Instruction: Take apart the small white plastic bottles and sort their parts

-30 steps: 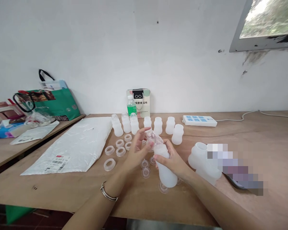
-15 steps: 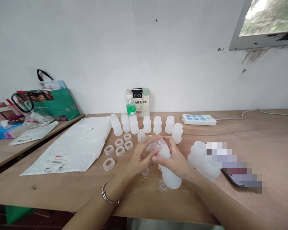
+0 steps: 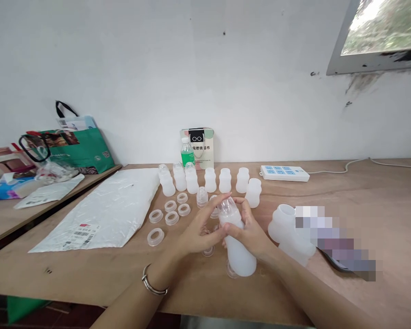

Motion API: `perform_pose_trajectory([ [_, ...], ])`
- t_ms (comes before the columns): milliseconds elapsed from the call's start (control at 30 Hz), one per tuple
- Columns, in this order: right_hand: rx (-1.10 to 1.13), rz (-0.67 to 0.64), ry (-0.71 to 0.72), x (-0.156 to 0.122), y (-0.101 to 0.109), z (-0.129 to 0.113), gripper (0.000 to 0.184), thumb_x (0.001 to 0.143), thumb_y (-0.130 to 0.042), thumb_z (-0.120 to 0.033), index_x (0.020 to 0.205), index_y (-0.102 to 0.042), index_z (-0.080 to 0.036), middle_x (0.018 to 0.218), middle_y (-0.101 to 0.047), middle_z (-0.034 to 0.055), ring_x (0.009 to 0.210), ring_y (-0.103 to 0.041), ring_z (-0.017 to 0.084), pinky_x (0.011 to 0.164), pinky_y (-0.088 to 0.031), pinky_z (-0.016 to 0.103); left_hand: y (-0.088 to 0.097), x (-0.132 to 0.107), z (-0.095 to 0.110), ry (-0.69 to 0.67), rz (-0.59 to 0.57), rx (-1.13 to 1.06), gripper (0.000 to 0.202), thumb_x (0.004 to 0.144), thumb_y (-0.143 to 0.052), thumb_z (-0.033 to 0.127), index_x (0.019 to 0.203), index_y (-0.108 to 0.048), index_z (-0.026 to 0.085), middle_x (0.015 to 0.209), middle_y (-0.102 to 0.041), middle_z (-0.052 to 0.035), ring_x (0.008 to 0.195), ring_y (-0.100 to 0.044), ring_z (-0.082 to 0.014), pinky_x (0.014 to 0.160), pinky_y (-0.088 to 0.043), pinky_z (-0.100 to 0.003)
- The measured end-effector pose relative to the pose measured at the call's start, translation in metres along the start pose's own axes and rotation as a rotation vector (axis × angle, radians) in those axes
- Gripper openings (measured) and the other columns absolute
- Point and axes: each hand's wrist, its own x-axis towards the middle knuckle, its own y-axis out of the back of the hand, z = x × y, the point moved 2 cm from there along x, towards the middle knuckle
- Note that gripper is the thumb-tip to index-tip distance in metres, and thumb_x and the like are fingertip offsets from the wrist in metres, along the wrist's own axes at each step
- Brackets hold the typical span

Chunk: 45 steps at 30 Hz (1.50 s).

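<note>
A frosted white baby bottle (image 3: 240,256) with a clear dome cap (image 3: 229,208) is tilted between my two hands. My right hand (image 3: 251,228) wraps around its upper body. My left hand (image 3: 205,224) is closed on the bottle from the other side, one finger over the tip of the cap and the thumb low on the neck. Under the bottle's base, a clear round piece (image 3: 231,270) is partly hidden. Another round piece (image 3: 208,251) lies below my left hand. Just behind the hands stands a clear dome-capped top (image 3: 202,197); a similar piece beside it is mostly covered.
Several translucent rings (image 3: 155,236) lie left of my hands. Behind stand several white bottles (image 3: 210,180), some capped. White packaging (image 3: 106,205) covers the left side. To the right are more frosted bottles (image 3: 284,224), a partly blurred phone (image 3: 339,265) and a power strip (image 3: 284,173).
The bottle has shifted slightly, its base lower and to the left. My left hand's thumb has slid from the cap down to the bottle's neck, so more of the cap shows.
</note>
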Motion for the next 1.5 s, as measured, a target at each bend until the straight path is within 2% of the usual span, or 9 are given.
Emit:
perform_pose_trajectory([
  [133, 0.083, 0.032, 0.123, 0.0, 0.002, 0.0, 0.057, 0.074, -0.065, -0.054, 0.113, -0.032, -0.029, 0.089, -0.065, 0.0003, 0.067, -0.066, 0.018, 0.059, -0.053, 0.034, 0.011, 0.002, 0.003, -0.075, 0.151, -0.014, 0.053, 0.083, -0.061, 0.035, 0.132, -0.043, 0.032, 0.129, -0.053, -0.0091, 0.113, -0.055, -0.0274, 0.094, -0.048, -0.044],
  [233, 0.109, 0.328, 0.448, 0.001, 0.01, -0.007, 0.04, 0.08, -0.057, -0.055, 0.107, -0.04, -0.03, 0.113, -0.059, 0.0041, 0.106, -0.059, 0.022, 0.085, -0.048, 0.04, 0.027, 0.013, 0.011, -0.123, 0.389, -0.038, 0.057, 0.082, -0.062, 0.037, 0.134, -0.037, 0.033, 0.127, -0.053, -0.0087, 0.112, -0.056, -0.0262, 0.092, -0.049, -0.043],
  [333, 0.102, 0.522, 0.623, 0.002, 0.017, -0.012, 0.031, 0.082, -0.055, -0.052, 0.102, -0.047, -0.03, 0.119, -0.055, 0.0036, 0.117, -0.05, 0.022, 0.094, -0.041, 0.041, 0.042, 0.029, 0.012, -0.099, 0.542, 0.05, 0.063, 0.082, -0.062, 0.036, 0.137, -0.032, 0.033, 0.128, -0.052, -0.0083, 0.112, -0.056, -0.0244, 0.093, -0.049, -0.04],
  [533, 0.095, 0.547, 0.613, 0.004, 0.017, -0.012, 0.019, 0.084, -0.054, -0.042, 0.098, -0.052, -0.029, 0.113, -0.056, 0.0023, 0.111, -0.052, 0.021, 0.09, -0.043, 0.04, 0.037, 0.067, -0.021, -0.057, 0.282, 0.444, 0.05, 0.082, -0.059, 0.026, 0.129, -0.043, 0.024, 0.129, -0.051, -0.0096, 0.114, -0.052, -0.0238, 0.096, -0.045, -0.041],
  [733, 0.068, 0.497, 0.57, 0.004, 0.014, -0.009, 0.018, 0.086, -0.053, -0.042, 0.098, -0.051, -0.029, 0.109, -0.056, 0.0028, 0.107, -0.053, 0.021, 0.091, -0.042, 0.04, 0.019, 0.09, -0.057, 0.048, 0.03, 0.557, 0.049, 0.079, -0.06, 0.022, 0.126, -0.046, 0.025, 0.115, -0.048, -0.0083, 0.101, -0.056, -0.023, 0.09, -0.049, -0.044],
  [1100, -0.122, 0.4, 0.529, 0.004, 0.012, -0.007, 0.014, 0.088, -0.051, -0.036, 0.1, -0.049, -0.029, 0.105, -0.057, 0.0021, 0.103, -0.055, 0.018, 0.091, -0.042, 0.037, 0.021, 0.095, -0.068, 0.064, -0.032, 0.562, 0.074, 0.071, -0.068, 0.023, 0.136, -0.032, 0.019, 0.126, -0.047, -0.0135, 0.114, -0.048, -0.0275, 0.098, -0.041, -0.046],
  [1233, -0.345, 0.322, 0.307, 0.01, 0.016, -0.001, 0.015, 0.087, -0.05, -0.038, 0.094, -0.047, -0.025, 0.097, -0.056, 0.0021, 0.088, -0.056, 0.018, 0.078, -0.045, 0.035, 0.043, 0.085, -0.05, 0.054, 0.089, 0.554, 0.061, 0.077, -0.063, 0.038, 0.129, -0.041, 0.017, 0.127, -0.05, -0.0146, 0.113, -0.049, -0.0263, 0.096, -0.041, -0.043],
  [1333, -0.603, 0.123, 0.14, 0.014, 0.018, 0.0, 0.019, 0.086, -0.05, -0.041, 0.091, -0.047, -0.023, 0.093, -0.056, 0.002, 0.084, -0.055, 0.019, 0.075, -0.045, 0.035, 0.079, 0.068, -0.036, 0.206, 0.186, 0.558, 0.035, 0.085, -0.048, 0.045, 0.103, -0.058, 0.017, 0.105, -0.063, -0.0091, 0.096, -0.058, -0.0223, 0.081, -0.047, -0.035],
  [1500, -1.059, -0.133, -0.006, 0.01, 0.02, -0.001, 0.037, 0.073, -0.064, -0.051, 0.087, -0.048, -0.022, 0.097, -0.056, 0.0039, 0.093, -0.053, 0.024, 0.079, -0.042, 0.038, 0.114, 0.029, -0.045, 0.629, -0.185, 0.693, 0.037, 0.072, -0.057, 0.05, 0.089, -0.061, 0.018, 0.092, -0.065, -0.0057, 0.085, -0.06, -0.0225, 0.073, -0.047, -0.031],
])
